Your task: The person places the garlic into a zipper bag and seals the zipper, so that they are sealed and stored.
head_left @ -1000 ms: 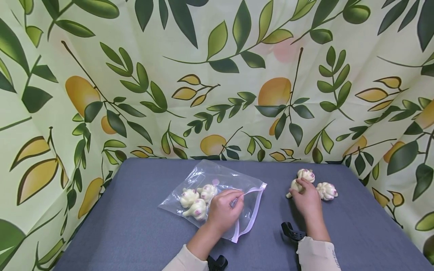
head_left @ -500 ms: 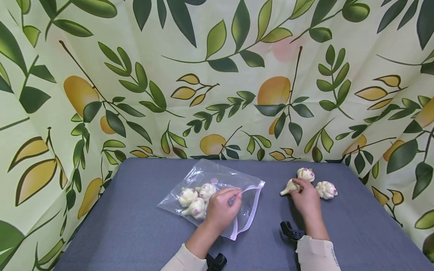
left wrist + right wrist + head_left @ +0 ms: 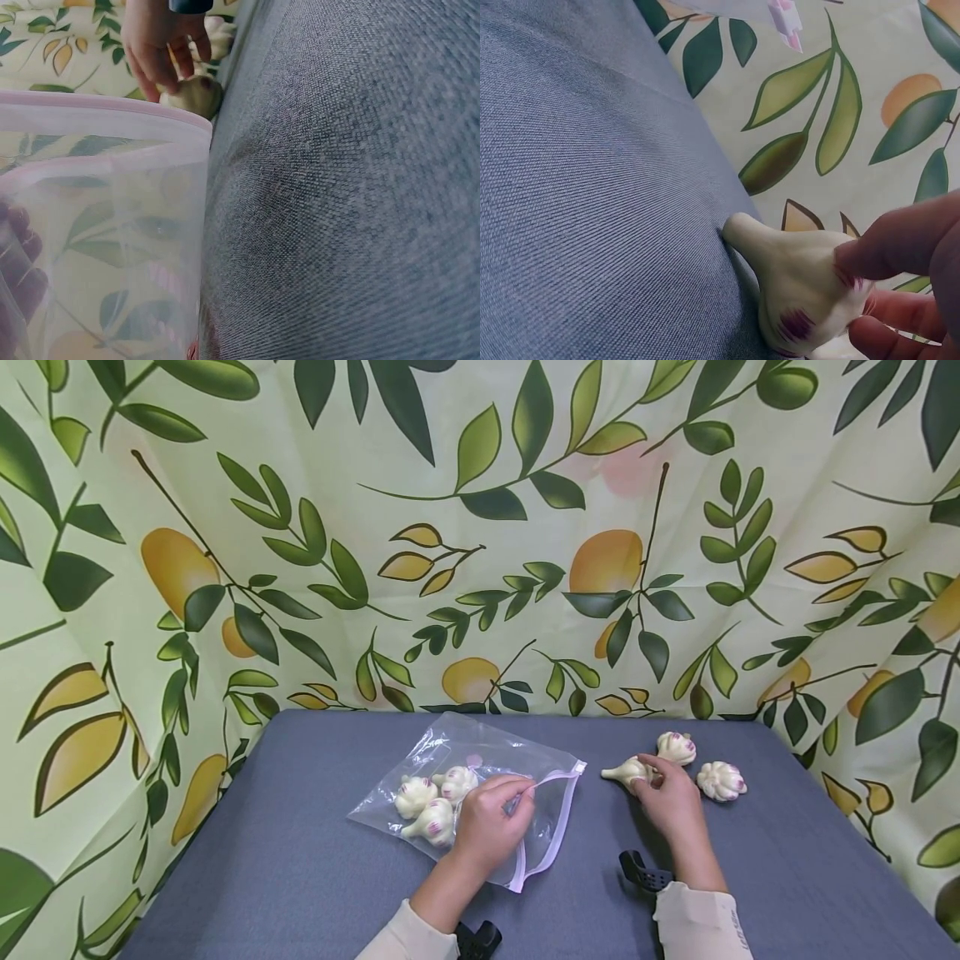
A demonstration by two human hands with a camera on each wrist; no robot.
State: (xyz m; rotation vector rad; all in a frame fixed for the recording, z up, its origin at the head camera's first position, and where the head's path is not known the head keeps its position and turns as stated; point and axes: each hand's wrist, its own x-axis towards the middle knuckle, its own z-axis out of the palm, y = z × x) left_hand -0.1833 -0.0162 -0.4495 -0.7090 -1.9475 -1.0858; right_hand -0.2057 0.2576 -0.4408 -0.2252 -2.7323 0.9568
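Observation:
My left hand [image 3: 495,822] pinches the upper edge of a clear zip bag [image 3: 558,814] and holds its mouth apart. Inside the bag, toward its left end, lie three garlic bulbs [image 3: 435,822]. On the right, my right hand [image 3: 671,797] grips another garlic bulb [image 3: 628,772] between thumb and fingers, its stem pointing left. That bulb [image 3: 799,281] still touches the cloth in the right wrist view. Just behind and beside the hand are two more bulbs, one at the back [image 3: 677,747] and one to the right [image 3: 722,782].
A blue-grey cloth [image 3: 300,860] covers the table. Behind it hangs a curtain [image 3: 480,568] printed with leaves and fruit. The bag's white slider [image 3: 581,767] sits at the corner nearest the right hand. Black wrist cameras [image 3: 643,871] are strapped below the hands.
My right hand has shifted slightly left, and the garlic bulb in its fingers has moved left, away from the other two. The left hand and the bag have barely moved.

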